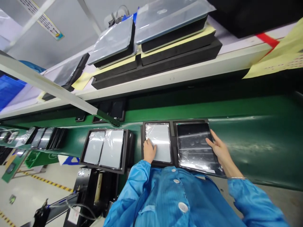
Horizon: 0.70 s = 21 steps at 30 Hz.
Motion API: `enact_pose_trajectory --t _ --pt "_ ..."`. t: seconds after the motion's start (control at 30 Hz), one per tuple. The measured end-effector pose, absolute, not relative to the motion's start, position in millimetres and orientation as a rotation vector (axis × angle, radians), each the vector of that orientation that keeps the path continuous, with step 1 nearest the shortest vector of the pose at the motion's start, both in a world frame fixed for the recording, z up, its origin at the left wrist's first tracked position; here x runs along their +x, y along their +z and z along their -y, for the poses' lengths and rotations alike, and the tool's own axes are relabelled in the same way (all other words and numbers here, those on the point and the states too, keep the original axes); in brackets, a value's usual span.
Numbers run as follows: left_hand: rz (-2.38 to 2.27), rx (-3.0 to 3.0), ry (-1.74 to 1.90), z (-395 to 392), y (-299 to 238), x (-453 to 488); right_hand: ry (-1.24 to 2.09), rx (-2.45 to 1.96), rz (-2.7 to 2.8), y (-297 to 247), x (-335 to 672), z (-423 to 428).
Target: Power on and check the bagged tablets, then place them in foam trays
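Note:
A tablet [195, 148] with a dark, glossy screen lies over the right recess of a black foam tray [174, 145], its right edge overhanging the tray. My right hand [220, 153] grips that edge, thumb on the screen side; the other fingers are partly hidden beneath. In the tray's left recess sits a silver-grey panel in clear film [161, 143]. Resting on its left side is my left hand [149, 151], thumb and fingers apart, grasping nothing.
Left of my tray stands another foam tray [125, 151] with two film-wrapped panels. Several dark tablets [48, 138] line the green bench farther left. Above, a shelf [151, 80] carries stacked foam trays with wrapped panels. A slanting white post [54, 88] crosses the left side.

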<state>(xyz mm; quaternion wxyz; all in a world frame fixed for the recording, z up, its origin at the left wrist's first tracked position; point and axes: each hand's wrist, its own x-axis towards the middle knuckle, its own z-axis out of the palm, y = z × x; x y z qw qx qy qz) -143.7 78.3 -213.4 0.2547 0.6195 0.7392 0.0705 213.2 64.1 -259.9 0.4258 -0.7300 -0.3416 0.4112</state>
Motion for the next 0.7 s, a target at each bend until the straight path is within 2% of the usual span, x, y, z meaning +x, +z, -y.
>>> enact_pose_trajectory --t 0.2,0.43,0.6,0.7 --pt "-1.934 2.063 -0.063 -118.0 -252.7 -104.9 0.896 -1.980 1.060 -287.1 205.2 -76.9" --pt "-2.049 2.111 -0.208 -153.9 -270.8 -62.5 0.613 -2.219 1.191 -281.5 201.6 -22.1" --pt "-2.069 2.092 -0.225 -152.0 -264.0 -47.1 0.879 -2.453 1.120 -296.7 223.0 -0.8" --pt "-2.039 2.075 -0.177 -156.7 -242.0 -39.1 0.907 -2.521 1.136 -301.0 225.2 -2.2"
